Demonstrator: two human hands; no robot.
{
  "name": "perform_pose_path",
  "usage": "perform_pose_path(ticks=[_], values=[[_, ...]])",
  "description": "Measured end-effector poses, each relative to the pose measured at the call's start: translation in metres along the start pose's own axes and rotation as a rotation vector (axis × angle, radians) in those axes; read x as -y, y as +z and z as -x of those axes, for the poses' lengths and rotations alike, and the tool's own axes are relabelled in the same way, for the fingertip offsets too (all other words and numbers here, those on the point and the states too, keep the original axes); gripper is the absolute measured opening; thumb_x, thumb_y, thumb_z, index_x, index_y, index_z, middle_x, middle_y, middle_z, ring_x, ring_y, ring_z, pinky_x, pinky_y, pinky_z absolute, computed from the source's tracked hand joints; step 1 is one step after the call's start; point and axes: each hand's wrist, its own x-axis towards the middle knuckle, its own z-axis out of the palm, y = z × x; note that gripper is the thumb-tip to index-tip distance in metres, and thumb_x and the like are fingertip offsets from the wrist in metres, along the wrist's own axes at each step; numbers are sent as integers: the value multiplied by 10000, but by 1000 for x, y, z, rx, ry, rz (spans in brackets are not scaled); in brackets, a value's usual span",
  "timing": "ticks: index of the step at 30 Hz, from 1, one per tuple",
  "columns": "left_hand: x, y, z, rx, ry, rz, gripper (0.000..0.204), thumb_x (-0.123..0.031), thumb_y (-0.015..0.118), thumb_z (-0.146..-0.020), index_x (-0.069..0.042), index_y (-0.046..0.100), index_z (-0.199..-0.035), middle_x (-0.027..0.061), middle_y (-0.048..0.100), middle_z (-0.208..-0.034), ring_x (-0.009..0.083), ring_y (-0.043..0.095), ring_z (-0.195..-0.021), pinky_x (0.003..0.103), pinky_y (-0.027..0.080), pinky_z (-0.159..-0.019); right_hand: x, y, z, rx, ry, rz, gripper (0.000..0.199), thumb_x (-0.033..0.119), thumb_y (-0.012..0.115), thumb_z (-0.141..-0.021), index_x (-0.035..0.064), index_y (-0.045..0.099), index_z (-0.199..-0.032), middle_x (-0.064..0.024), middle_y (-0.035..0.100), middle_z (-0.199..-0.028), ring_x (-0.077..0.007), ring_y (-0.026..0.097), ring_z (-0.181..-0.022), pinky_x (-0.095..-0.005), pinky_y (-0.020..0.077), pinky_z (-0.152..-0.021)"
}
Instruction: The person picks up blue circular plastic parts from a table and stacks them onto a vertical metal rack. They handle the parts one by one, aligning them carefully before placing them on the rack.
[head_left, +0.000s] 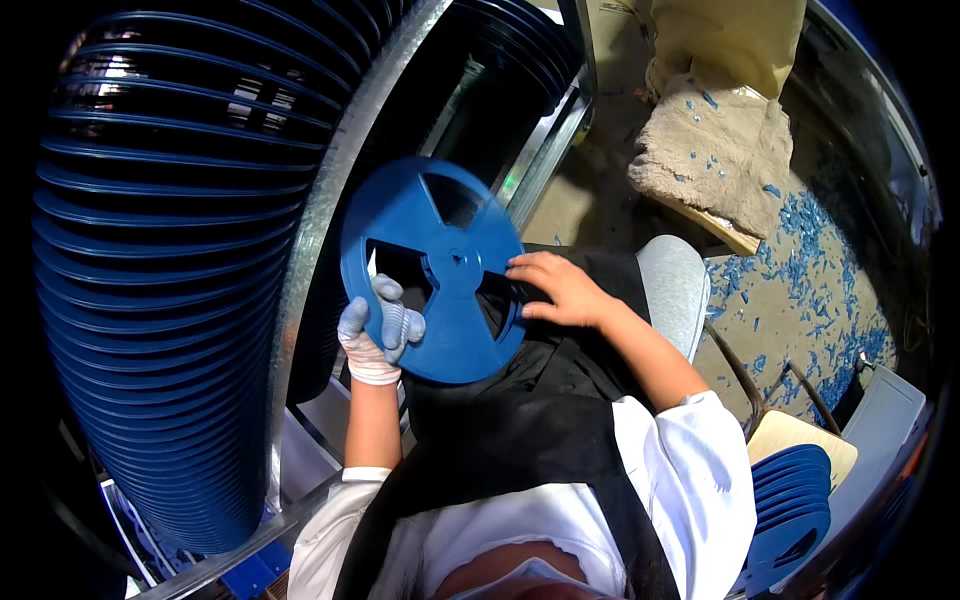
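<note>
The left hand, in a pale glove (385,330), holds the blue reel (458,275) at its 8 o'clock rim, fingers curled around the edge. The bare right hand (568,290) lies at the reel's 3 o'clock rim, fingers slightly spread; whether it grips or merely touches cannot be told, as its fingertips blur against the reel. The reel is tilted in front of the person's black apron (500,440), the lower part of the left palm hidden behind it.

From the reel, a tall row of dark blue discs (170,300) fills 9 o'clock, its outer side lost in black shadow. A grey metal rail (312,225) stands between row and reel. Toward 1 o'clock, more discs (515,50) are cut off by the upper edge and hard to count. At 2 o'clock lies a nubby beige towel (715,150); at 3 o'clock, jagged blue scraps (815,250) litter the floor (735,290). At 4 o'clock, blue reels (785,500) lean beside a smooth wooden board (800,440), partly covered by the white sleeve (700,470).

The held reel is flat, round and matt, apparently plastic, with wedge-shaped openings around its hub.
</note>
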Motion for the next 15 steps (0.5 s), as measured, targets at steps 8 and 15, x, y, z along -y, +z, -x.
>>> perform_pose_path(ticks=[8,15], values=[[-4,-21,-21,144,-26,178,408,-299,495,-941,41,504,-1165,-19,443,-430,67,384,-312,221,370,-449,24,-12,29,59,-213,370,544,374,689,-747,99,552,-1196,-103,554,-1202,-272,444,-1258,-473,274,-1102],[0,-41,-17,-152,-55,-148,386,-186,524,-898,95,500,-1163,152,621,-696,269,610,-561,409,532,-792,43,-40,41,-95,-78,541,305,141,627,-777,131,600,-1080,-44,603,-1091,-220,514,-1186,-421,336,-1083]])
